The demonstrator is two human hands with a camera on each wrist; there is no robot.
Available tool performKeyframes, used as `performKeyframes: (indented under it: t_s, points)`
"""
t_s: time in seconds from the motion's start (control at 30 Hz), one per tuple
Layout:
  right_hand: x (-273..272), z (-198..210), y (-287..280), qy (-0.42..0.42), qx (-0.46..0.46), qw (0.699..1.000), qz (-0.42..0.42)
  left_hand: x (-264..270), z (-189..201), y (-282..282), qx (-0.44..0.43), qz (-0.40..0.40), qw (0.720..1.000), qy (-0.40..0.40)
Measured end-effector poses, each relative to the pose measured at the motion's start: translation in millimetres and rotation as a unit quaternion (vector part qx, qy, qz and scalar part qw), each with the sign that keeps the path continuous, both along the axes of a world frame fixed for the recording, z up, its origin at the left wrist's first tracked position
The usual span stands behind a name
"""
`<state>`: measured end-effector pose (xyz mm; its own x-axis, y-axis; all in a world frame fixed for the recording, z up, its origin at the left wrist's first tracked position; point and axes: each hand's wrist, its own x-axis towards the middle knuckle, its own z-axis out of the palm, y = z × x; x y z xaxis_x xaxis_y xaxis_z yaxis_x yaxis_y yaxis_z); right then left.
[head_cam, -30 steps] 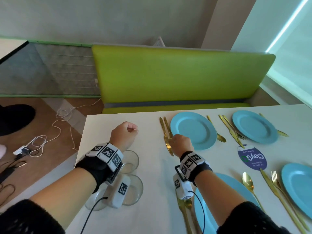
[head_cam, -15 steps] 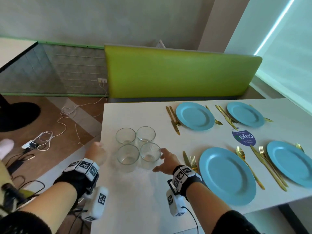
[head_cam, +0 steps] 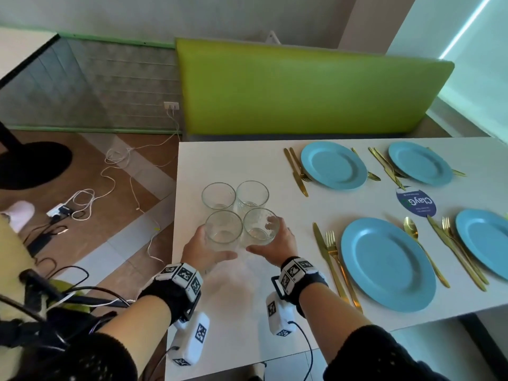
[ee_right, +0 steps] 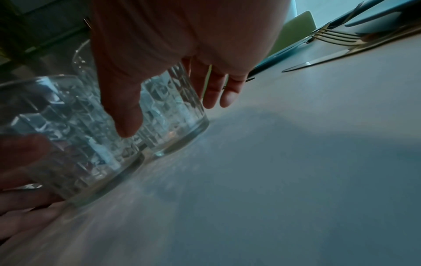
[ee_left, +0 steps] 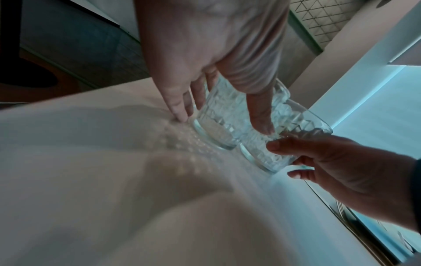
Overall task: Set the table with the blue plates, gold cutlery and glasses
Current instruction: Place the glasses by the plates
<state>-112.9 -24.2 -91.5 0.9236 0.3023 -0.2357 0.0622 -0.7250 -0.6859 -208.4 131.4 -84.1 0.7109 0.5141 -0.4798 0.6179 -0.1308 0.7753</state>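
Four clear patterned glasses stand clustered near the left end of the white table [head_cam: 233, 312]. My left hand [head_cam: 209, 248] wraps the near-left glass [head_cam: 223, 229], thumb across its front. My right hand [head_cam: 277, 243] wraps the near-right glass [head_cam: 260, 225]. In the left wrist view, both held glasses [ee_left: 218, 115] stand on the tabletop, touching each other. The far glasses [head_cam: 218, 196] stand free. A blue plate [head_cam: 387, 264] lies to the right, with a gold knife [head_cam: 324, 259], fork [head_cam: 334, 251] and spoon [head_cam: 420, 248] beside it. Other blue plates [head_cam: 334, 165] lie beyond it and to its right, also with cutlery.
A round blue sticker [head_cam: 416, 202] lies between the plates. A green bench back [head_cam: 302, 89] runs behind the table. The table's left edge [head_cam: 174, 243] is just left of my left hand. White cables [head_cam: 82, 199] lie on the floor beyond it.
My right hand left the gold cutlery by the far plate and came back to the near-right glass. My left hand moved in from the table's left edge onto the near-left glass.
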Motion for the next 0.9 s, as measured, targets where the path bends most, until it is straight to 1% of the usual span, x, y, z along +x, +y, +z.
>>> performKeyframes:
  t_s: [0.13, 0.23, 0.4, 0.53, 0.7, 0.9]
  points:
    - [-5, -1, -1, -0.006, -0.006, 1.000, -0.019, 0, 1, -10, 0.022, 0.021, 0.999, -0.031]
    - [-9, 1, -7, -0.001, -0.006, 0.999, -0.032, 0, -2, -16, 0.042, 0.013, 0.998, -0.045]
    - [-6, 13, -30, 0.004, -0.009, 0.998, -0.055, 0, 2, -27, 0.095, -0.044, 0.993, -0.053]
    - [14, 37, -58, -0.021, -0.015, 0.996, -0.090, 10, 13, -41, 0.125, -0.091, 0.986, -0.061]
    - [54, 71, -108, -0.050, -0.023, 0.988, -0.147, 52, 46, -70, 0.106, -0.164, 0.975, -0.103]
    - [120, 98, -181, -0.072, -0.031, 0.975, -0.208, 136, 82, -125, 0.096, -0.202, 0.965, -0.139]
